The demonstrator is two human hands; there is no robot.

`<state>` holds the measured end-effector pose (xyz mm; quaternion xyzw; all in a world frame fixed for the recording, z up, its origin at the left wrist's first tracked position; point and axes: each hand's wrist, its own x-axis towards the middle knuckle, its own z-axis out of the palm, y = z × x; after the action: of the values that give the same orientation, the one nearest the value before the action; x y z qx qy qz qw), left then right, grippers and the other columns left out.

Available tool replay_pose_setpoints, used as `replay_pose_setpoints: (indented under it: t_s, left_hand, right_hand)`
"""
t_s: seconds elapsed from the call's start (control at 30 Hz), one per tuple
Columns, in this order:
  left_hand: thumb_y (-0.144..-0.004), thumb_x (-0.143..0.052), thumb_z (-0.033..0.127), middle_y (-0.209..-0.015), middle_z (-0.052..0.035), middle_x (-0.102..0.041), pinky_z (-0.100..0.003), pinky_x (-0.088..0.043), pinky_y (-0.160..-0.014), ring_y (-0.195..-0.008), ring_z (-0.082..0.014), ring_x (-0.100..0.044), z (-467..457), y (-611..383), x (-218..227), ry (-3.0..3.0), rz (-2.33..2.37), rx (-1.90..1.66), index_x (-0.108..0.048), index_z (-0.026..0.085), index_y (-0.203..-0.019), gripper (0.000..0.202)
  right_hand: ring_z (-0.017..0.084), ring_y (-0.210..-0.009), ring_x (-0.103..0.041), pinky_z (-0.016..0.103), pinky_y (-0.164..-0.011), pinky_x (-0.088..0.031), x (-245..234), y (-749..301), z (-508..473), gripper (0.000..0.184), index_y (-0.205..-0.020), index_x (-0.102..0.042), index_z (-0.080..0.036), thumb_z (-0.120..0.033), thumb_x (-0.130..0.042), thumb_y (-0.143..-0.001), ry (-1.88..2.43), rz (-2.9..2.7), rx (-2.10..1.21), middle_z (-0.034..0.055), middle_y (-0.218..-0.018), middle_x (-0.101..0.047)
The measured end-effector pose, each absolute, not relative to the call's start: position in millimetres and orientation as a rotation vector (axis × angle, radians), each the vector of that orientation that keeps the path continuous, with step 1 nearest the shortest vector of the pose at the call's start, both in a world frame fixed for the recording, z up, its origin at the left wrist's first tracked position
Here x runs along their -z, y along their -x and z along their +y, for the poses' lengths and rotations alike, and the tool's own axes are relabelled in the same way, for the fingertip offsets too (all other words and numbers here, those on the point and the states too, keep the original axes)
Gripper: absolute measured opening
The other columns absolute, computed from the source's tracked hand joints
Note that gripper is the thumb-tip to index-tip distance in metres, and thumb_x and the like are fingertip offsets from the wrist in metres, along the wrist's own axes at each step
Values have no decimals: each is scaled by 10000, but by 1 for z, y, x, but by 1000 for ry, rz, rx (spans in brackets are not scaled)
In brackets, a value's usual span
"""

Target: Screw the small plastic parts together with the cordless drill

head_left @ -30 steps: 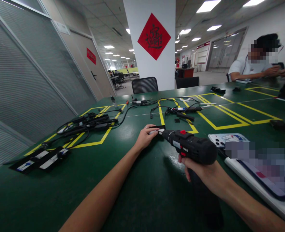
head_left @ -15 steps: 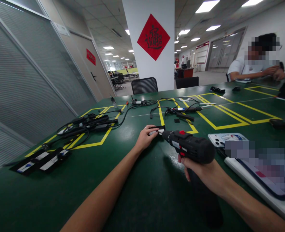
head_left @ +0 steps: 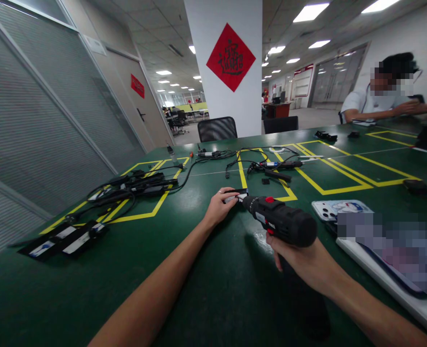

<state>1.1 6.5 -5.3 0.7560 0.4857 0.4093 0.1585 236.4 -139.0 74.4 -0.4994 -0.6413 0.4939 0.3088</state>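
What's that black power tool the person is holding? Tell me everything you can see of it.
It is a black cordless drill of matt plastic, with a red button on top and a red-and-white label on its side. The right hand grips its handle from below. Its body lies roughly level above the green table, its nose against a small black-and-white part that the left hand pins down.
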Motion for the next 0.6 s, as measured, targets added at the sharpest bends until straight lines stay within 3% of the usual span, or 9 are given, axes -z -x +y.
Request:
replay_pose_setpoints:
  t_s: [0.4, 0.6]
  left_hand:
    - [-816, -514, 311, -1159, -55, -537, -311, -450, -887, -1040, -192, -529, 6, -1, 5, -2155, 1377, -1172, -659, 212, -1010, 262]
    - [-808, -529, 307, -1174, -55, -527, -327, -440, -912, -1074, -201, -511, 6, 1, 5, -2162, 1369, -1153, -652, 219, -1027, 265]
  right_hand:
    - [140, -534, -529, 295, -587, -416, -73, -238, -140, 247, -663, -544, -188, -358, -482, -832, 1377, -1703, -1294, -8, -551, -560]
    - [135, -518, -529, 280, -562, -415, -75, -238, -137, 193, -727, -562, -184, -345, -508, -818, 1331, -1671, -1304, -19, -542, -562]
